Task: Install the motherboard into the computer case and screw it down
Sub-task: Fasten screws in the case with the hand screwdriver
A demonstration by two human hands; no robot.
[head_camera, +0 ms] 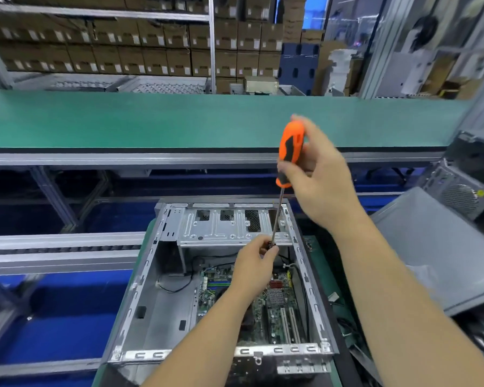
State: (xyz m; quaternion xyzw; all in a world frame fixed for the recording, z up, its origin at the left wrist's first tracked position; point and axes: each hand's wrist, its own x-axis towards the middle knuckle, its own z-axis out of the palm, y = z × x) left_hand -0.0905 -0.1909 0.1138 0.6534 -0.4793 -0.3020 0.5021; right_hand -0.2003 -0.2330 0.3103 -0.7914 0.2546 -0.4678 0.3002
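The green conveyor belt (179, 121) runs across the far side, with stacked cardboard boxes (140, 40) on shelving beyond it. On the near surface (319, 263) the computer case (157, 289) lies open side up, its drive cage (224, 224) at the far end. A grey side panel (442, 247) lies to the right.

The motherboard (274, 308) already sits flat on the case floor, right of centre, partly hidden by the left forearm. It is stiff but fragile, studded with slots and a heatsink; it is best handled by its edges, and any slip of a tool tip could scar it.

The right hand (319, 174) has its grip clamped round the orange-and-black handle of the screwdriver (289, 152), held nearly upright above the case. The left hand (256, 263) pinches at the lower end of the shaft, probably seating a small screw (271, 245) on the tip; the screw itself is too small to make out clearly. Such a screw is light and easily dropped among the components.
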